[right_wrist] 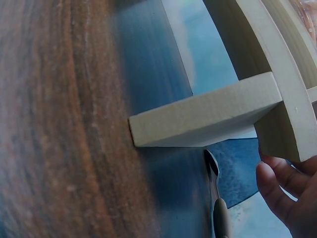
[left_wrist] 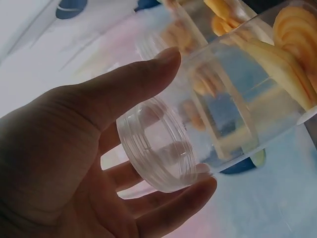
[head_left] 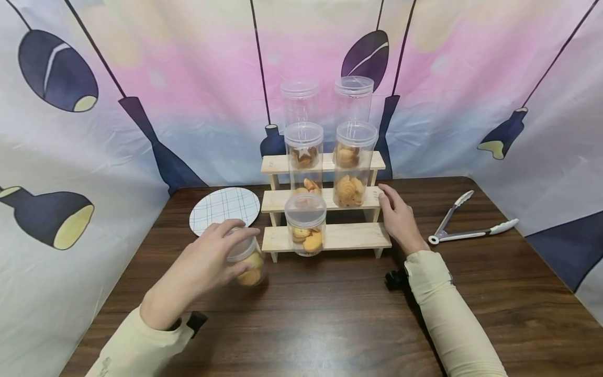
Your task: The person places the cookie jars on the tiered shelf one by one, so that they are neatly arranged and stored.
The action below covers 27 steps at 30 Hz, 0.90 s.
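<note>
My left hand [head_left: 200,259] holds a clear plastic cookie jar [head_left: 249,269] near its lid, left of the rack's lowest step. In the left wrist view, the thumb lies along one side of the jar [left_wrist: 233,114] and the fingers curl at the other; round cookies fill its bottom. A three-step wooden rack [head_left: 355,236] stands ahead. My right hand [head_left: 399,220] is at the right end of its middle step; in the right wrist view its fingertips touch the board's end. Another cookie jar [head_left: 306,230] stands on the lowest step.
On the middle step are two cookie jars, one at the left [head_left: 305,157] and one at the right [head_left: 352,173]; two more stand on top. A checked plate [head_left: 221,207] lies behind my left hand. Open tongs [head_left: 464,235] lie at right. A printed cloth [head_left: 212,125] hangs behind.
</note>
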Each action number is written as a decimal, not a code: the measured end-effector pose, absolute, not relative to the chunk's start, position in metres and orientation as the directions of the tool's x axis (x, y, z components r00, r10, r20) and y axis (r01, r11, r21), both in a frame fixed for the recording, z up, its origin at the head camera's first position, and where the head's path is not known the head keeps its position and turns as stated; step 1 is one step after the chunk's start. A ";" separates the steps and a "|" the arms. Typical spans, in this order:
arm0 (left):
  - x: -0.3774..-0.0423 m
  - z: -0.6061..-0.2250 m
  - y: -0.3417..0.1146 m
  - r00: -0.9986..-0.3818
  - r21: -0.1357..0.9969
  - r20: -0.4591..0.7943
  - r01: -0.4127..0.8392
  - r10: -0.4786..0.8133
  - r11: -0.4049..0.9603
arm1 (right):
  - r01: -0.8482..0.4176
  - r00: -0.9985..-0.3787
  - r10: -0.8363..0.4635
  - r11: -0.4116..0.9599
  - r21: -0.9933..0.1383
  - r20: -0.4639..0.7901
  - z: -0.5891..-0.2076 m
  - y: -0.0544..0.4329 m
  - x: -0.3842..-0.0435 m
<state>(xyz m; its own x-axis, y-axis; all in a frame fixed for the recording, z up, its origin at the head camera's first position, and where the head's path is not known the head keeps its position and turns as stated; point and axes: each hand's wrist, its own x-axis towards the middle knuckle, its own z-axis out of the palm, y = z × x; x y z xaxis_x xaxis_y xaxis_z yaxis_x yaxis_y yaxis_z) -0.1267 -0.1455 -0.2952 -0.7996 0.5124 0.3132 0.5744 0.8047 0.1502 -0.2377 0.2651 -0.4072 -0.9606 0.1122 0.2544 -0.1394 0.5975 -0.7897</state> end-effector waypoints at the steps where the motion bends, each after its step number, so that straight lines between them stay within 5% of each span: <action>1: -0.127 -0.295 -0.141 -0.794 0.151 0.308 0.585 0.525 0.797 | -0.138 -0.961 0.113 0.597 -0.790 0.253 -0.407 0.265 -0.238; 17: -0.126 -0.283 -0.035 -0.517 0.113 0.312 0.853 0.797 0.509 | -0.138 -0.963 0.109 0.579 -0.804 0.244 -0.407 0.267 -0.239; 27: -0.147 -0.292 0.014 -0.450 0.047 0.369 0.883 0.813 0.467 | -0.096 -0.978 0.093 0.590 -0.802 0.185 -0.402 0.269 -0.239</action>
<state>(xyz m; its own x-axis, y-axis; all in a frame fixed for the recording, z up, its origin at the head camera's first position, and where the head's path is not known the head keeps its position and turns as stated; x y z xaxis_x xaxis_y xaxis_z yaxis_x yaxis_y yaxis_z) -0.1467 0.0136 -0.2925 -0.4496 0.8134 0.3690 0.8831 0.4668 0.0471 -0.2388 0.2688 -0.4020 -0.9783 0.0926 0.1852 -0.0960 0.5896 -0.8019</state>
